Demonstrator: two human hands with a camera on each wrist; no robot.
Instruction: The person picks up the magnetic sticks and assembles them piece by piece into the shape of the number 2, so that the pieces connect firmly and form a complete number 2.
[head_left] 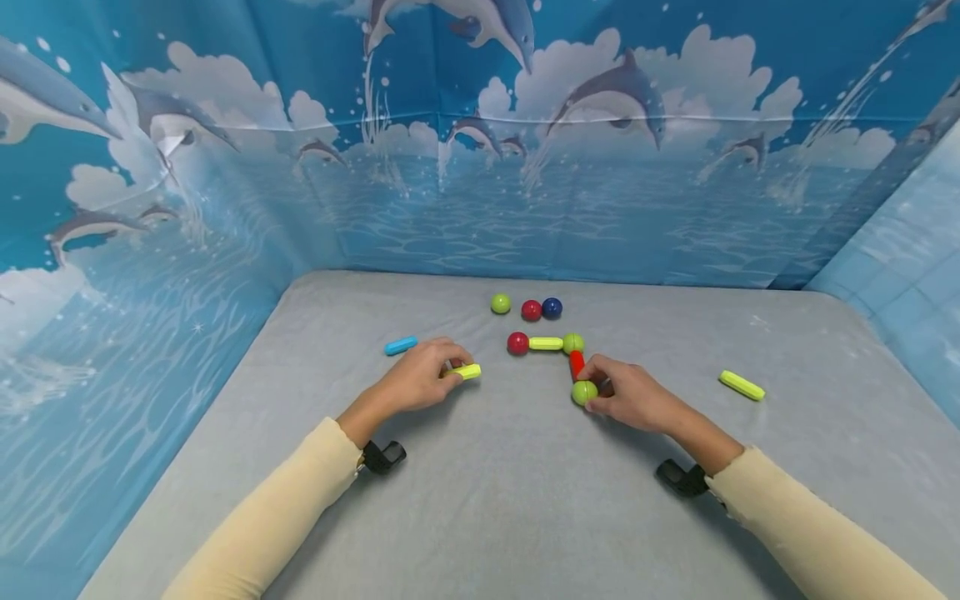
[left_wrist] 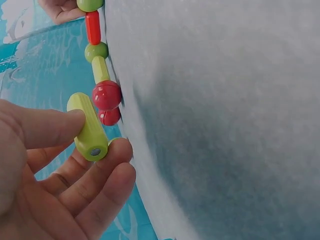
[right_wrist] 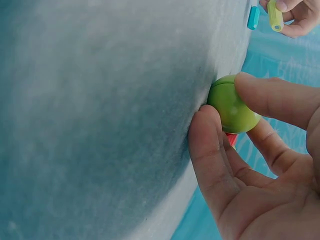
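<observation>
Blue dolphin-print backdrop (head_left: 637, 217), grey cloth surface (head_left: 495, 500)

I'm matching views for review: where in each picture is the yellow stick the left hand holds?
Head: yellow stick below centre, slightly left, in the left hand.
Left wrist: yellow stick left of centre, mid-height.
Right wrist: yellow stick small, near the top right corner.
Shared landmark: the green ball in the right hand.
</observation>
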